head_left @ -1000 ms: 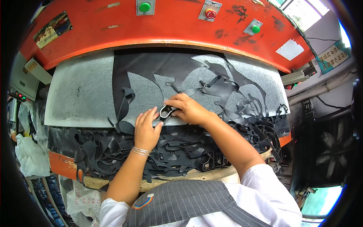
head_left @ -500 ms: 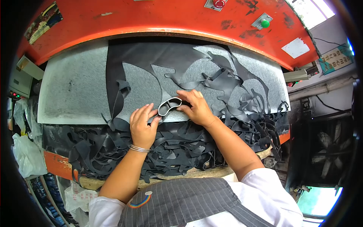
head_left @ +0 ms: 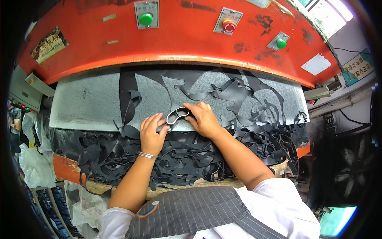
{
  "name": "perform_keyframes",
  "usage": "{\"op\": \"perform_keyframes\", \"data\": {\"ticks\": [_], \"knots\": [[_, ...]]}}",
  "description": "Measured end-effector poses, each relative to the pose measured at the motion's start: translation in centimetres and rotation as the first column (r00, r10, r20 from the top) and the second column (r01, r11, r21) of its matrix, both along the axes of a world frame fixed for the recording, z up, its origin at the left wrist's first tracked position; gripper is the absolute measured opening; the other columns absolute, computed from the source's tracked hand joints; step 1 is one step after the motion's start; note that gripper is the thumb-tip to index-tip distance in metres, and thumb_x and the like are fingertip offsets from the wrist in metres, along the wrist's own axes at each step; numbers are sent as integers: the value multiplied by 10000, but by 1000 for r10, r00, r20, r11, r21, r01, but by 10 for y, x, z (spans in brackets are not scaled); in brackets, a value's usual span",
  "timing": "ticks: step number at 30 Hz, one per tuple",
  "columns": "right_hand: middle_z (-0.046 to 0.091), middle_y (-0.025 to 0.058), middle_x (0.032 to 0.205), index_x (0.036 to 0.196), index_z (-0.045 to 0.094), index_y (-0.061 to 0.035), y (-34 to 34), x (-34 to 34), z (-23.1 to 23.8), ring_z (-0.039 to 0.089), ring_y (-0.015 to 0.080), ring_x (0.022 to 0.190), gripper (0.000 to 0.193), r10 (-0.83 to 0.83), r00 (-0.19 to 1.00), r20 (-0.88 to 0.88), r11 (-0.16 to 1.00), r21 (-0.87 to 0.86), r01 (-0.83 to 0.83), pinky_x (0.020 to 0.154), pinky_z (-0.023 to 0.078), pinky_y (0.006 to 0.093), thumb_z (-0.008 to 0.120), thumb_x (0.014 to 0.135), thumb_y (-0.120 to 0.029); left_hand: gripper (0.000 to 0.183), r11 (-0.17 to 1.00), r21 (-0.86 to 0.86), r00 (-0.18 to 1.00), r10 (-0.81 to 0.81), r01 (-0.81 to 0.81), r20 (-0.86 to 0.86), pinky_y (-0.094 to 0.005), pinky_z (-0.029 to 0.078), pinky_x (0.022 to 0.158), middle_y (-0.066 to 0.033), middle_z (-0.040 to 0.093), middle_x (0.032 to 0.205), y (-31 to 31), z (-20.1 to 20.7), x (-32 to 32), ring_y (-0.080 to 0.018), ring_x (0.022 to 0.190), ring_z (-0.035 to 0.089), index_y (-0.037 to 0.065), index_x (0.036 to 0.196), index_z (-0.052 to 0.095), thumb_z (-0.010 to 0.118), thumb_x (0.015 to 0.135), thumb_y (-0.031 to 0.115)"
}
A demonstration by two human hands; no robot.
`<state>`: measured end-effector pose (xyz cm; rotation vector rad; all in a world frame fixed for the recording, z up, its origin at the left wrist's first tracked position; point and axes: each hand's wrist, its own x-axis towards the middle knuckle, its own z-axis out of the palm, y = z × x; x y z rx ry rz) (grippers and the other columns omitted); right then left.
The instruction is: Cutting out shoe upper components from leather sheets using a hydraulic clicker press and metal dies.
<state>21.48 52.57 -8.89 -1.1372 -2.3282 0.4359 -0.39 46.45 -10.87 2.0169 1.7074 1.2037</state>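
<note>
Between my hands is a metal cutting die (head_left: 177, 114), a curved, kidney-shaped ring with a crossbar inside. It stands near the front edge of the pale grey cutting board (head_left: 89, 99). My left hand (head_left: 152, 132) holds its left end between fingers and thumb. At the other end, my right hand (head_left: 205, 121) pinches the die, thumb low and fingers on top. A narrow point of the cut-up black leather-like sheet (head_left: 128, 85) reaches the die from behind. Whether any material lies under the die is hidden.
An orange press head (head_left: 179, 44) spans the back, with green buttons (head_left: 146, 19) and a red stop button (head_left: 229, 26). Tangled black offcuts (head_left: 187, 155) heap along the front. Loose scraps (head_left: 234, 89) lie on the board's right. Plastic bags (head_left: 38, 165) hang at left; a fan (head_left: 352, 165) stands right.
The view has tilted upward, showing more of the orange press head and covering the sheet's far part. Both hands keep hold of the die, which has tilted or turned slightly.
</note>
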Motion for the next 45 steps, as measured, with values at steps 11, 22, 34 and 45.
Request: {"op": "perform_keyframes", "data": {"ticks": [11, 22, 34, 45], "knots": [[400, 203, 1446, 1410, 364, 57, 15, 125, 147, 367, 273, 1351, 514, -260, 269, -927, 598, 65, 799, 1131, 262, 381, 462, 1024, -268, 174, 966, 257, 986, -32, -11, 161, -329, 494, 814, -130, 689, 922, -2, 145, -2, -238, 892, 649, 3, 997, 684, 683, 875, 127], [89, 249, 1574, 1503, 166, 18, -22, 192, 162, 101, 356, 1467, 663, -442, 287, -850, 415, 91, 906, 1172, 130, 440, 387, 1027, -388, 262, 933, 342, 994, -98, 110, -54, -425, 431, 649, -146, 539, 685, -73, 195, 3, -334, 694, 523, 13, 682, 536, 613, 891, 152], [669, 138, 1010, 1043, 666, -30, -253, 19, 53, 606, 313, 995, 276, 148, 946, -289, 989, 23, -148, 882, 474, 404, 722, 820, -183, 172, 977, -183, 972, -144, 111, -183, -396, 490, 756, -61, 654, 813, -274, 43, 16, -280, 842, 604, 88, 816, 727, 652, 827, 243], [605, 116, 1210, 1216, 578, -53, -98, 3, 84, 541, 313, 1140, 455, 123, 984, 129, 983, 119, -139, 960, 430, 426, 703, 803, -196, 176, 940, -327, 969, -162, 94, -188, -381, 508, 761, -54, 687, 802, -246, 63, 14, -267, 790, 621, 86, 747, 737, 669, 730, 247]]}}
